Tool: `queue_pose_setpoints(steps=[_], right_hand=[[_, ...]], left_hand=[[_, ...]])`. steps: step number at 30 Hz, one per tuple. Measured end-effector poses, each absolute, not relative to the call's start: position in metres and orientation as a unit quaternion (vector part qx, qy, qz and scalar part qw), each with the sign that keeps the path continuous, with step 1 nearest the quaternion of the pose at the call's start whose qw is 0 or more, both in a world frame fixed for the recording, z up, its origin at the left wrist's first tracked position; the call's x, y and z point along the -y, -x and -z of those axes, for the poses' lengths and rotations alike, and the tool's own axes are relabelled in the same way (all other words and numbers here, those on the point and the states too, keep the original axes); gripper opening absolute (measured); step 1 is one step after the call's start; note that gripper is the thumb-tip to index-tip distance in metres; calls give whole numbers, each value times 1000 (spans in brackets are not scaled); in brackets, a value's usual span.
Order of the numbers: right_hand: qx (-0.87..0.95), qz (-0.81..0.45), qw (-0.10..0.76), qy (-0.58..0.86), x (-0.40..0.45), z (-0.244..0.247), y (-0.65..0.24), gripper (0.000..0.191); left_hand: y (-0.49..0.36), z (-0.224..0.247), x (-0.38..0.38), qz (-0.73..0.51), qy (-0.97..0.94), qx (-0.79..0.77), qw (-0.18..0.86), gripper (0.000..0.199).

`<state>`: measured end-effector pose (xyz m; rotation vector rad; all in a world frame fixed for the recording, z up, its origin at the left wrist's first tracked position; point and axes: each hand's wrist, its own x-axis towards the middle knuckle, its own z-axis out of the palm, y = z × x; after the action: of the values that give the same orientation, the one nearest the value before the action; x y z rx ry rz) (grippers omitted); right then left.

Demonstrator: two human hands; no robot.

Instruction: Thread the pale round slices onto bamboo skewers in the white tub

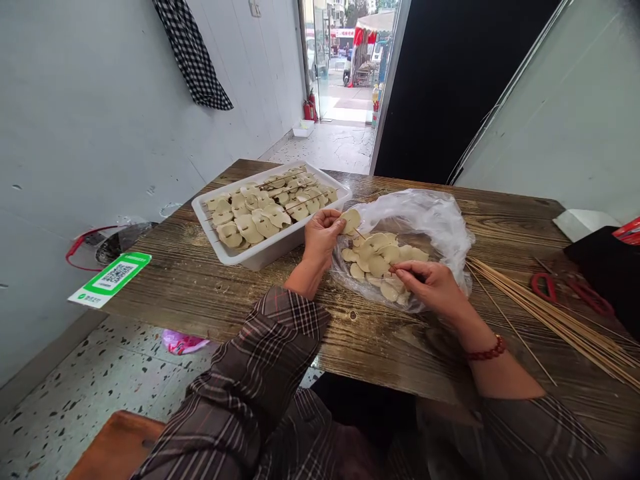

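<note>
My left hand (324, 235) is closed, pinching a thin, pale round slice (351, 221) between thumb and fingers. A short length of thin skewer (360, 234) shows just below that slice. My right hand (431, 287) is closed too, its fingertips pinched on what looks like the skewer's brown end, beside the pale slices (383, 257). These slices lie heaped in an open clear plastic bag (425, 213) beneath and between both hands. Left of the bag, a white tray (270, 253) holds many similar slices threaded on skewers (250, 220).
Loose bamboo skewers (545, 310) fan across the right side of the wooden table (200, 293). Red-handled scissors (544, 287) lie near a black object (605, 267). A green-and-white QR code card (111, 279) rests at the table's left edge. A wooden stool (117, 447) stands below.
</note>
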<state>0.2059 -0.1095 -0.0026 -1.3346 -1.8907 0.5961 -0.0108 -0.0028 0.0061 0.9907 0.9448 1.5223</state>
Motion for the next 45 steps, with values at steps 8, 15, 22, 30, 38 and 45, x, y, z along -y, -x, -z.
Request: queue_pose_setpoints(steps=[8,15,22,30,38,45], right_hand=[[726,-230,363,536,107,8,-205,25],[730,-209,372,534,107,8,-203,25],[719,-201,394,536,106,13,-199,24],[721,-186,409,527,108,13,-199,24],[732,-181,416,508,109,12,-199,22],[731,-177,422,506,108,15,-200,21]], left_hand=[[7,-7,7,-624,-442,-383,517,21],[7,-2,4,-632,-466,-392,479,20],[3,0,8,-623,-481,-382,485,19],[5,-4,10,-604,-402,-398,562,25],[8,-5,8,-592,-324,-372,637,24],[9,-5,9,-577,-287,-360,675,20]])
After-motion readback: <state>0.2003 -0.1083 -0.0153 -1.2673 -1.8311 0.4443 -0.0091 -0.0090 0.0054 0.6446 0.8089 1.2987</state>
